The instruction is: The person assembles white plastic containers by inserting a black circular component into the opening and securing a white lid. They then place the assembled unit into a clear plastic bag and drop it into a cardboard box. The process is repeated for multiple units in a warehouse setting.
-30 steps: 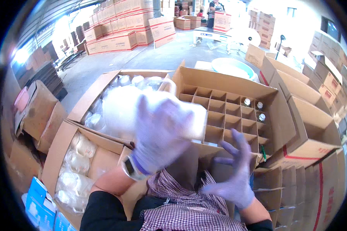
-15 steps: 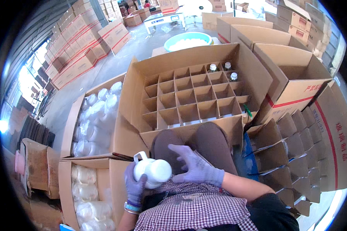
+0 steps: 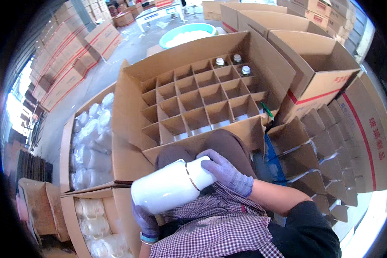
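A white flask [image 3: 164,187] with a gold band near its neck lies tilted across my lap, its base to the left. My left hand [image 3: 146,221] holds it from below at the base, with most fingers hidden behind it. Around the white top end, my right hand [image 3: 229,173] is closed. Both hands wear purple-grey gloves. Just beyond my knees stands an open carton [image 3: 125,101] with a cardboard divider grid. Three capped bottles [image 3: 219,62] stand in its far right cells, and a green object [image 3: 266,111] sticks up at its near right corner.
To the left, an open carton [image 3: 124,161] holds several plastic-wrapped white items, with another such carton [image 3: 125,215] nearer me. Loose cardboard dividers [image 3: 303,148] and open cartons [image 3: 311,81] crowd the right. Beyond the grid carton sits a light-blue tub [image 3: 162,42] of white pieces.
The flask has turned from end-on to lengthwise across my lap. My right hand, apart from it before, has closed on its top end. The view has shifted a little.
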Available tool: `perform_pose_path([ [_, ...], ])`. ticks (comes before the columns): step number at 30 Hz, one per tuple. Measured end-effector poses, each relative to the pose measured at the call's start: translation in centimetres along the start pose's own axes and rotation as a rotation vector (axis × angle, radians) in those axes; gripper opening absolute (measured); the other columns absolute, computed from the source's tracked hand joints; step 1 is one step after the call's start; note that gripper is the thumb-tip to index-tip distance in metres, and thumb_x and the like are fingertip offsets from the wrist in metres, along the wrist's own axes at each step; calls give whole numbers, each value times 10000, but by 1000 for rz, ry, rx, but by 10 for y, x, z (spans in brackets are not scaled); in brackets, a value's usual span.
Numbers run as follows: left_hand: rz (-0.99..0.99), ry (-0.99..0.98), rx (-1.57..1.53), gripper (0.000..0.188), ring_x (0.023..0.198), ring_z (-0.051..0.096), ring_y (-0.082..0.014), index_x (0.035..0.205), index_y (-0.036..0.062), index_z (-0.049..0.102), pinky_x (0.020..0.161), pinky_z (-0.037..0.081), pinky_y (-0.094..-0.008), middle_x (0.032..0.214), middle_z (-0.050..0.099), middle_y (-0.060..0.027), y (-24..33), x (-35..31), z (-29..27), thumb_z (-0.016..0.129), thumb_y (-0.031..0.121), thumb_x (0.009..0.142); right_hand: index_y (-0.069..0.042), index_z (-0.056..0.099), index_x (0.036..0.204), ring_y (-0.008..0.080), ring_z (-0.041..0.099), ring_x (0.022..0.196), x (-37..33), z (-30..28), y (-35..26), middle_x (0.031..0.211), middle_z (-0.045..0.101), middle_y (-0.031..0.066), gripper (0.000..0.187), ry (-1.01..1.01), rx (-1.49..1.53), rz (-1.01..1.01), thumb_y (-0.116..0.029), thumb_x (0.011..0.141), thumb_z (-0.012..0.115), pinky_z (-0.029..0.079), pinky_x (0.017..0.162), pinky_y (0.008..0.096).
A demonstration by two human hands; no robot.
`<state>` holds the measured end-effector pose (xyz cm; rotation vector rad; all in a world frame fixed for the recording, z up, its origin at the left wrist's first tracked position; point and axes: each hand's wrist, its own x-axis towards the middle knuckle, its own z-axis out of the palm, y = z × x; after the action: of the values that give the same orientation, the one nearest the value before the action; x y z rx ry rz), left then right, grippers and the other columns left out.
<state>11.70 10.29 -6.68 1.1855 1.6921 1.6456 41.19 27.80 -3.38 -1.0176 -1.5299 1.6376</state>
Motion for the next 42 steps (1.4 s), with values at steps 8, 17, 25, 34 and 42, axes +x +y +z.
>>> perform_pose_path([
  [8, 515, 179, 956, 671, 1197, 575, -343, 1425, -82, 418, 1016, 453, -451, 1349, 553, -260, -20, 68, 24, 350, 495, 1089, -55, 590, 1265, 341, 581, 1176, 16, 0, -37, 1249, 585, 192, 443, 100, -81, -519, -297, 899, 654, 464, 1003, 442],
  [17, 39, 205, 104, 467, 1195, 595, -333, 1378, -63, 489, 1013, 476, -449, 1321, 587, -228, 36, 134, 36, 489, 240, 1023, -122, 571, 1333, 359, 543, 1231, 169, -120, -44, 1346, 539, 143, 710, 517, -1127, -471, -308, 677, 768, 456, 999, 542],
  [25, 346, 356, 726, 451, 1202, 591, -325, 1422, -58, 459, 1007, 482, -428, 1326, 580, -247, 45, 118, 53, 476, 194, 1048, -28, 483, 1427, 349, 523, 1323, 141, -75, -26, 1371, 561, 237, 640, 129, -500, -378, -418, 951, 655, 433, 1104, 432],
  [34, 207, 123, 412, 628, 1143, 614, -314, 1344, -56, 516, 1011, 470, -446, 1292, 605, -221, 72, 110, 60, 231, 452, 1110, -56, 415, 1438, 323, 535, 1161, 24, -50, -66, 1358, 473, 219, 728, -257, -290, -391, -380, 859, 714, 442, 993, 423],
  [42, 295, 148, 466, 632, 1087, 615, -308, 1279, -38, 574, 985, 457, -409, 1191, 635, -200, 77, 76, 101, 241, 466, 1093, 1, 274, 1518, 360, 490, 1324, -33, -47, -65, 1399, 481, 231, 817, -67, 280, 266, -298, 894, 711, 408, 1128, 438],
])
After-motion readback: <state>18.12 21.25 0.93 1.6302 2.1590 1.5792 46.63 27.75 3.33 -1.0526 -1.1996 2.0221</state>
